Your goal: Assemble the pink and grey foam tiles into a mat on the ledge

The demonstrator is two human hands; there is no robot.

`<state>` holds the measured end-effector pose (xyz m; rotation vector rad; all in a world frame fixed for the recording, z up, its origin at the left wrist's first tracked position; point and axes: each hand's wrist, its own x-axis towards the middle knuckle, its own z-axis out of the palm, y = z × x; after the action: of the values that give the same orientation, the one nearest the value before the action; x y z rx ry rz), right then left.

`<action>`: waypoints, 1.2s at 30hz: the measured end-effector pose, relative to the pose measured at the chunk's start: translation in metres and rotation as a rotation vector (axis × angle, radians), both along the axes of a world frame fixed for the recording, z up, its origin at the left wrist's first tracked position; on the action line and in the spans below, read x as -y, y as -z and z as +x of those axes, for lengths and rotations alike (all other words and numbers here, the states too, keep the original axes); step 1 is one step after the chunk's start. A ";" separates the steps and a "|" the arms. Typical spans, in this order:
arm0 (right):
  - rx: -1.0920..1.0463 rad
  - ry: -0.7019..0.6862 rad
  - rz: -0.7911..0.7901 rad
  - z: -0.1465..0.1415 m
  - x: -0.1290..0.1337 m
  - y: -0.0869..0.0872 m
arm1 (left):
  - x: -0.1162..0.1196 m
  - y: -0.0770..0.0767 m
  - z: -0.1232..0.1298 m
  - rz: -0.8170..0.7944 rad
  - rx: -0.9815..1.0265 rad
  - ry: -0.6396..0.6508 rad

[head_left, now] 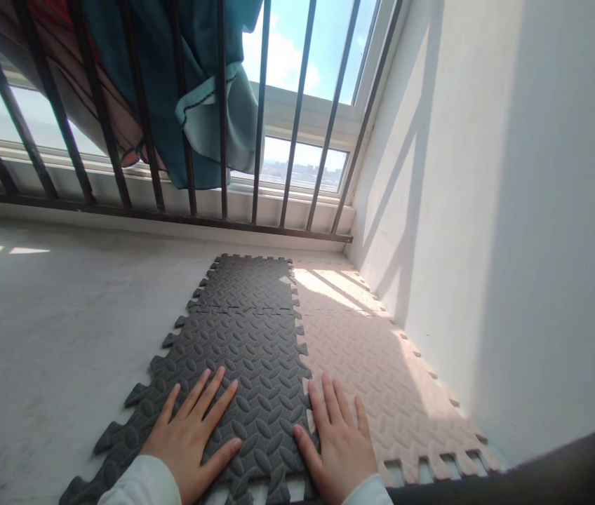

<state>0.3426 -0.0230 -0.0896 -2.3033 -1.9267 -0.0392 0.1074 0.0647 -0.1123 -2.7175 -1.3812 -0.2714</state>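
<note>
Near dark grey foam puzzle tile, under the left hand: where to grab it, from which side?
Likely the left edge of the near tile, coming from the left over pale floor: its tabs stick out free there. The right edge meshes with the pale pink foam tile; the far edge joins another dark grey foam tile.

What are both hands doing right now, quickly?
Left hand: open, palm down on the dark mat, holding nothing.
Right hand: open, palm down over the seam between the dark mat and the pink mat, holding nothing.
</note>
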 end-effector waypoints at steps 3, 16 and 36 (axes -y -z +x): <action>-0.064 -0.044 -0.054 0.003 0.001 -0.013 | 0.006 -0.003 -0.001 0.054 0.006 0.010; 0.132 0.148 0.058 0.062 0.013 -0.010 | -0.005 0.011 -0.036 0.169 0.068 -0.199; 0.092 0.029 0.015 0.061 0.018 -0.008 | 0.029 -0.022 0.003 -0.111 -0.084 0.010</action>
<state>0.4039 -0.0405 -0.0821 -2.3595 -1.9286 -0.1650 0.1106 0.0353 -0.0900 -2.7894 -1.4008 -0.0821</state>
